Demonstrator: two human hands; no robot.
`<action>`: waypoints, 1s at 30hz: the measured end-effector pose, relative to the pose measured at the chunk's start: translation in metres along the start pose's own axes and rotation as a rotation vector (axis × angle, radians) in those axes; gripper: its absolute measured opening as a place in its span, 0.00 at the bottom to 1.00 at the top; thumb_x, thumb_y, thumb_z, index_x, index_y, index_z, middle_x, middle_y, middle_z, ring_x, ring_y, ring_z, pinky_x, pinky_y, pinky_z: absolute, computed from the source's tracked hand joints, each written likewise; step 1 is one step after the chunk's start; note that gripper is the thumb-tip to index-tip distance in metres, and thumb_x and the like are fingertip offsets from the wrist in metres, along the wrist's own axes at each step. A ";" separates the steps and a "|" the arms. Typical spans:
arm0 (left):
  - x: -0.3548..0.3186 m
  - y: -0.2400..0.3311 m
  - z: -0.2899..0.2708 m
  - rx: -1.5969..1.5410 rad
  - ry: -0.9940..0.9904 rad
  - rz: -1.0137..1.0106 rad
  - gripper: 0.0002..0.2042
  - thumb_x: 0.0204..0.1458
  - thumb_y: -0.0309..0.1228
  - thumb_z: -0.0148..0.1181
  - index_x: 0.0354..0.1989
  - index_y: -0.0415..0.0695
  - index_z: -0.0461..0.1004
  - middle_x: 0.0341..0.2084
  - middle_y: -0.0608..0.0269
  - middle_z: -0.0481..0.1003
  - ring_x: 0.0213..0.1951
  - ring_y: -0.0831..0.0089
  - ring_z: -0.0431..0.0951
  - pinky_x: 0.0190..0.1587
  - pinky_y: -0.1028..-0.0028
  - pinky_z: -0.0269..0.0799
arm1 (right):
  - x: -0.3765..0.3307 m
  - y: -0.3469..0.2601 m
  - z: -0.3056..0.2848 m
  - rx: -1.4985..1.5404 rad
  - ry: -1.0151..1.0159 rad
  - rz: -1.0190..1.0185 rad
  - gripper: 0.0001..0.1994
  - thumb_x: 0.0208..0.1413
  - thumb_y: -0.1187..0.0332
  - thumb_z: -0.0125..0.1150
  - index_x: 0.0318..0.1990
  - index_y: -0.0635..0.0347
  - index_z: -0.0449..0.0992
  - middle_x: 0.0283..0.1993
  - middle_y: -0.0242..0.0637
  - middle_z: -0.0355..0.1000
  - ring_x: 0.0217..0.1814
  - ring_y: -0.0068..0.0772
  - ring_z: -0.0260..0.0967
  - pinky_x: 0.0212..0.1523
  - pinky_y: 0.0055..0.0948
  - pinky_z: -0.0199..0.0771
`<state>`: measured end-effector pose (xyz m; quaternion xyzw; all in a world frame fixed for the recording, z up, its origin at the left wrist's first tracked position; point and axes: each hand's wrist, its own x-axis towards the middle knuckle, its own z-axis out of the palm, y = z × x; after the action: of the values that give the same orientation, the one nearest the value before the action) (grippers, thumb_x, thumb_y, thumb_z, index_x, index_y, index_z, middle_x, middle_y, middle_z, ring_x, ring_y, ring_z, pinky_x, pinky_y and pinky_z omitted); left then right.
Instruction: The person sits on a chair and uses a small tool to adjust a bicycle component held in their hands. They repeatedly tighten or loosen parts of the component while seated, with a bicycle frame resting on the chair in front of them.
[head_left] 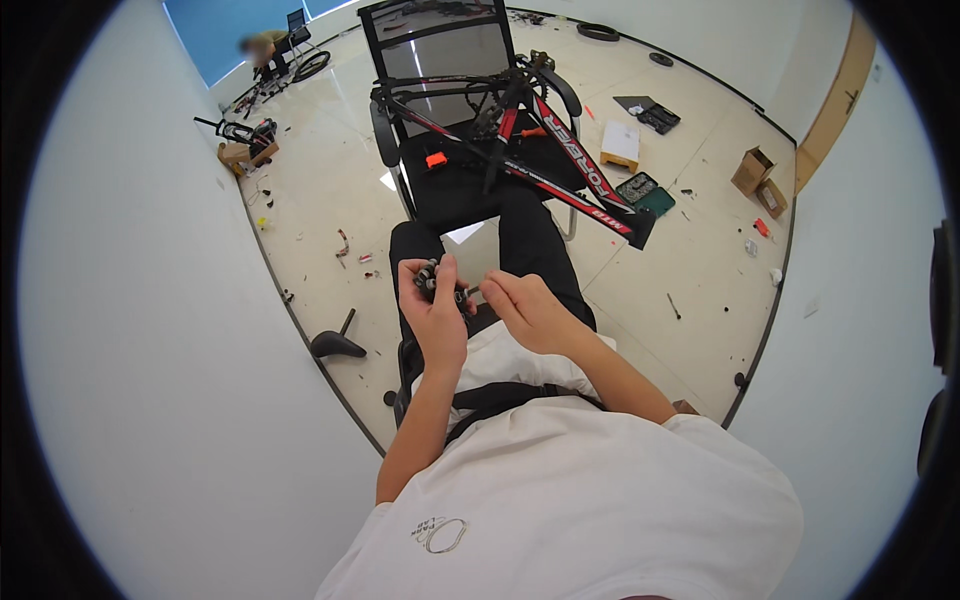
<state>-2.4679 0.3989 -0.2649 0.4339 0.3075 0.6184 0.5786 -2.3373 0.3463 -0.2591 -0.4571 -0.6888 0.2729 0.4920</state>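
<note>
My left hand (436, 310) is closed around a small black bicycle part with silver bits (428, 280), held over my lap; its exact kind is too small to tell. Just to the right, my right hand (530, 312) pinches a thin, short rod (474, 290) that points toward this part. The fingers cover most of the rod, so I cannot tell what tool it is. Ahead of my knees, a black and red bicycle frame (555, 185) lies across a black mesh chair (450, 195), and a small orange object (436, 160) rests on the seat.
A black bicycle saddle (338, 344) with its post lies on the floor at left. To the right are a green tool case (645, 193), a black tool case (655, 115), a white and yellow box (620, 145) and cardboard boxes (753, 171). Another person (268, 45) crouches far left.
</note>
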 end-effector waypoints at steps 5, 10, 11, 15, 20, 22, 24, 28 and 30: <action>-0.007 -0.001 0.005 0.124 0.047 0.299 0.12 0.56 0.28 0.60 0.33 0.43 0.58 0.20 0.67 0.66 0.17 0.84 0.65 0.18 0.82 0.62 | -0.001 0.008 0.008 0.252 -0.017 0.126 0.14 0.68 0.63 0.42 0.32 0.64 0.66 0.18 0.32 0.60 0.18 0.22 0.57 0.20 0.26 0.57; -0.002 -0.018 -0.010 0.428 0.071 0.793 0.13 0.56 0.25 0.59 0.33 0.43 0.57 0.24 0.65 0.65 0.20 0.82 0.67 0.20 0.82 0.62 | -0.004 -0.006 0.016 0.729 -0.062 0.342 0.16 0.69 0.59 0.40 0.28 0.56 0.61 0.17 0.21 0.53 0.14 0.13 0.47 0.14 0.19 0.48; -0.001 -0.020 -0.012 0.466 0.065 0.888 0.12 0.56 0.25 0.58 0.33 0.42 0.57 0.24 0.65 0.65 0.20 0.83 0.67 0.20 0.82 0.62 | -0.005 -0.006 0.018 0.779 -0.067 0.355 0.16 0.69 0.59 0.40 0.28 0.56 0.60 0.16 0.21 0.52 0.13 0.13 0.46 0.13 0.19 0.46; 0.000 -0.013 -0.008 0.567 0.068 1.027 0.12 0.56 0.25 0.58 0.33 0.42 0.57 0.23 0.65 0.65 0.19 0.82 0.66 0.20 0.81 0.62 | -0.006 0.001 0.021 0.918 -0.091 0.405 0.17 0.69 0.58 0.39 0.27 0.54 0.58 0.16 0.19 0.48 0.12 0.11 0.41 0.10 0.18 0.40; 0.001 -0.017 -0.003 0.122 0.073 0.175 0.10 0.56 0.27 0.58 0.32 0.42 0.60 0.20 0.64 0.67 0.16 0.79 0.66 0.19 0.77 0.62 | -0.001 0.025 0.020 0.634 -0.035 0.255 0.15 0.68 0.62 0.43 0.29 0.60 0.63 0.16 0.32 0.59 0.12 0.28 0.55 0.14 0.27 0.55; 0.012 -0.016 -0.008 -0.008 0.019 -0.184 0.10 0.57 0.29 0.57 0.31 0.43 0.61 0.19 0.64 0.67 0.15 0.79 0.66 0.17 0.77 0.63 | 0.005 0.035 0.021 0.044 0.124 -0.031 0.14 0.66 0.64 0.46 0.31 0.65 0.67 0.19 0.44 0.67 0.16 0.44 0.65 0.20 0.34 0.64; 0.023 -0.034 -0.021 -0.172 0.019 -0.472 0.09 0.56 0.30 0.57 0.29 0.43 0.64 0.19 0.64 0.68 0.16 0.75 0.68 0.17 0.76 0.63 | 0.005 0.058 0.013 -0.072 0.144 0.026 0.12 0.63 0.65 0.49 0.33 0.67 0.70 0.25 0.52 0.70 0.25 0.54 0.68 0.27 0.39 0.67; 0.037 -0.066 -0.044 -0.273 0.048 -0.709 0.08 0.53 0.27 0.58 0.26 0.42 0.66 0.21 0.64 0.68 0.22 0.73 0.68 0.20 0.75 0.64 | 0.003 0.101 -0.012 -0.251 0.196 0.226 0.12 0.60 0.65 0.52 0.32 0.68 0.72 0.27 0.56 0.70 0.31 0.60 0.69 0.29 0.43 0.68; 0.041 -0.066 -0.046 -0.288 0.021 -0.724 0.06 0.51 0.25 0.58 0.27 0.41 0.66 0.22 0.63 0.67 0.24 0.73 0.68 0.21 0.76 0.64 | 0.006 0.116 -0.026 -0.333 0.197 0.264 0.12 0.59 0.65 0.53 0.32 0.68 0.71 0.26 0.56 0.70 0.30 0.60 0.69 0.29 0.44 0.68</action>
<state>-2.4778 0.4543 -0.3359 0.2050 0.3568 0.4154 0.8113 -2.2723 0.4000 -0.3428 -0.6423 -0.6073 0.1716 0.4349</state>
